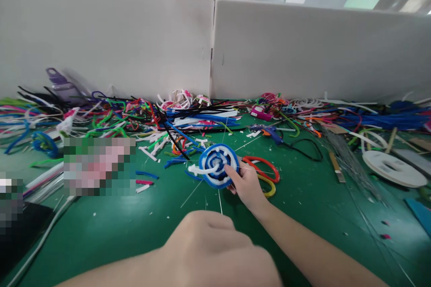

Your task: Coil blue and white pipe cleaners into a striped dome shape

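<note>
My right hand [249, 184] pinches the right edge of a round blue and white pipe-cleaner spiral [215, 181] between thumb and fingers. Thin pale wires stick out around the spiral like spokes. A loose white pipe-cleaner end [202, 171] points left from its middle. Close to the camera, my left hand [218, 251] is closed in a fist below the spiral, its back towards me. Its fingertips are hidden, so I cannot make out what is in them. Just behind my right hand lie scissors with orange-red and yellow handles [276, 172].
Tangled pipe cleaners [141, 114] line the back of the green table [117, 228] below grey partition panels [101, 36]. A blue glue gun [271, 134] with a black cord lies behind the scissors. At right are a white spool [393, 170] and loose wires [353, 161]; a purple bottle [63, 87] stands back left.
</note>
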`<state>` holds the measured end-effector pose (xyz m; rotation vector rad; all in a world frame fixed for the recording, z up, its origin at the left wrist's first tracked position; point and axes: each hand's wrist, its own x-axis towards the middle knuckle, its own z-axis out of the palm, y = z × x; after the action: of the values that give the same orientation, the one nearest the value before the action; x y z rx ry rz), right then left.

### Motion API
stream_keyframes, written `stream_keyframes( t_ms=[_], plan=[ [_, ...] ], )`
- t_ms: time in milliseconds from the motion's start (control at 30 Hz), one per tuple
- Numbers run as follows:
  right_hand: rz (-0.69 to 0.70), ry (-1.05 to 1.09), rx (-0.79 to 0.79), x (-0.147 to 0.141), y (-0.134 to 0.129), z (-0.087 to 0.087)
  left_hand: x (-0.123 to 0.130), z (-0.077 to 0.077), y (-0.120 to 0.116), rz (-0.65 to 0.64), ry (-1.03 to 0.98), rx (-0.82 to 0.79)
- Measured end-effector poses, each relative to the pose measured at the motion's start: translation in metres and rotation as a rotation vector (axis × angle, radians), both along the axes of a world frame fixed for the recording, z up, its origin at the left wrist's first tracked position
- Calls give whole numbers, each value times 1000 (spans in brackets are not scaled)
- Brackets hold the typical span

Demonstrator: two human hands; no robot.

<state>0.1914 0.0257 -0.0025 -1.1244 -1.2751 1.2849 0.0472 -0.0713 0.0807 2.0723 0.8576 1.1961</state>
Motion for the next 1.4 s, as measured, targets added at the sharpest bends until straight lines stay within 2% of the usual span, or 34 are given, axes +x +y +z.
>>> stream_keyframes(
  t_ms=[67, 133, 200, 267, 367, 433, 600, 667, 767, 900, 1000, 1133, 1267, 1400],
  plan=[
    [-37, 45, -8, 1, 1, 2, -7, -3, 17, -95, 119, 144],
    [-64, 73, -8, 2, 2, 4, -15, -14, 37, -35, 108, 223],
    [-70, 77, -14, 3, 3, 6, -24, -30, 52, 68, 95, 206],
    [-72, 77, -27, 3, 4, 8, -30, -44, 60, 91, 126, 226],
    [-77, 80, -39, 2, 5, 10, -34, -57, 61, -102, 286, 394],
    [-83, 92, -45, 2, 5, 11, -34, -61, 60, -139, 329, 440],
    [-53, 90, -138, 2, 6, 13, -45, -63, 75, 44, 140, 421],
    [-8, 83, -163, 1, 6, 13, -52, -65, 83, 90, 73, 356],
    [22, 78, -138, -2, 4, 11, -55, -72, 89, 120, -49, 35],
    [34, 65, -49, -3, 0, 8, -48, -76, 90, 1, -184, -484],
    [55, 46, -4, -2, -1, 8, -43, -72, 92, -90, -177, -701],
    [106, 121, 11, -1, 1, 7, -44, -62, 99, -75, -149, -768],
    [171, 231, 85, 1, 2, 7, -52, -55, 102, -31, -140, -748],
    [60, 195, 198, 4, 1, 9, -67, -55, 102, 53, -184, -637]
  ],
)
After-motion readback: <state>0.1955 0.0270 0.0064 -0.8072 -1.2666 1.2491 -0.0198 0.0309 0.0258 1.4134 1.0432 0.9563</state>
